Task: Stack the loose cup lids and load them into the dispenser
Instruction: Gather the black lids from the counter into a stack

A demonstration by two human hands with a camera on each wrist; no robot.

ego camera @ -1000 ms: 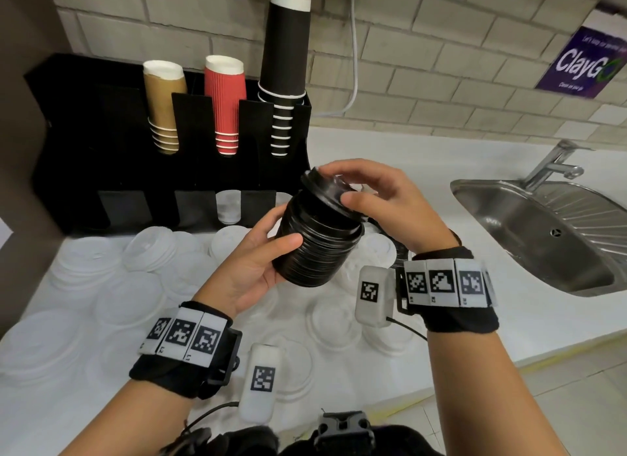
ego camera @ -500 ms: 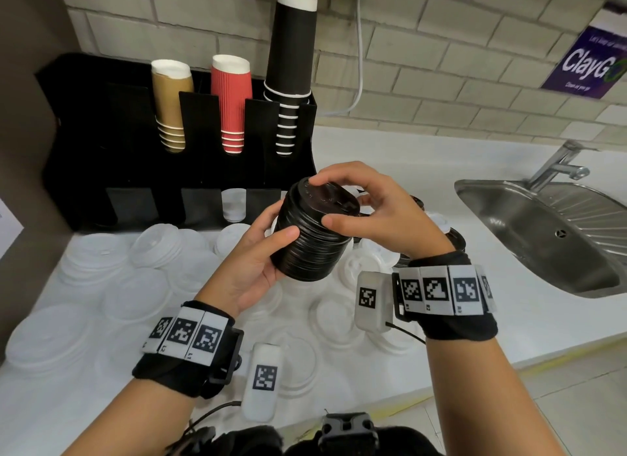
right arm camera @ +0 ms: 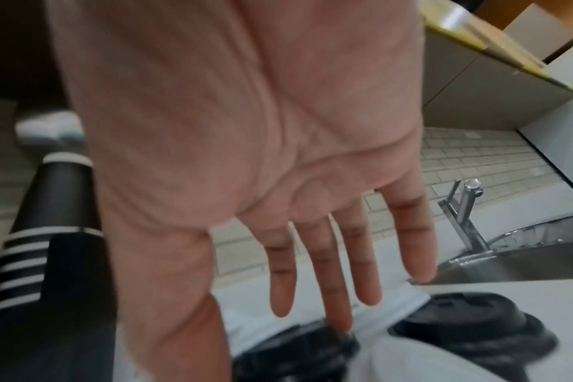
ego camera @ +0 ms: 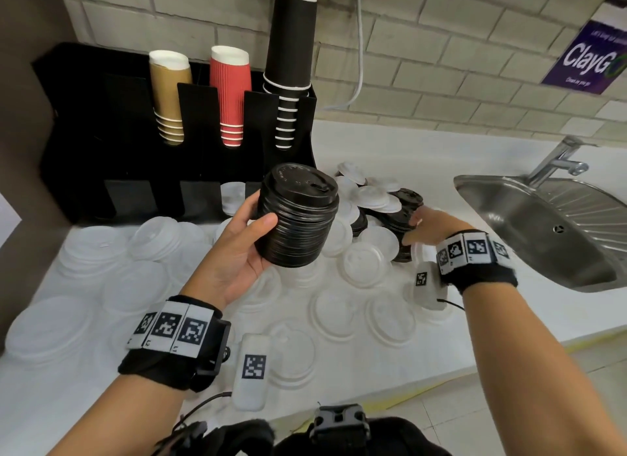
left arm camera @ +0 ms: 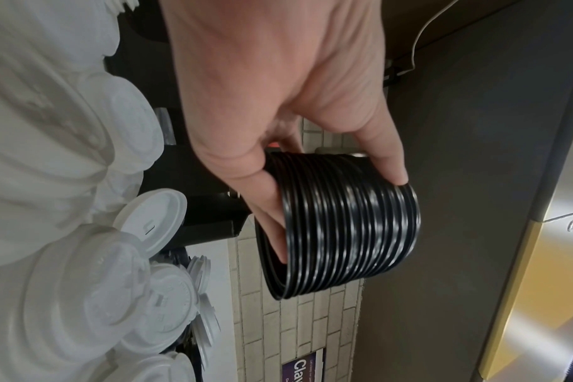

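One hand, the right hand [ego camera: 428, 225], has left the stack of black lids [ego camera: 298, 218] and now reaches flat-fingered to loose black lids [ego camera: 405, 214] near the counter's [ego camera: 529, 306] back edge. The left hand [ego camera: 234, 252] alone grips the ribbed, glossy stack above white lids [ego camera: 364, 264].

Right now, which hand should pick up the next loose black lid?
Right hand: it is open, fingers reaching the loose black lids. The left hand holds the black stack.
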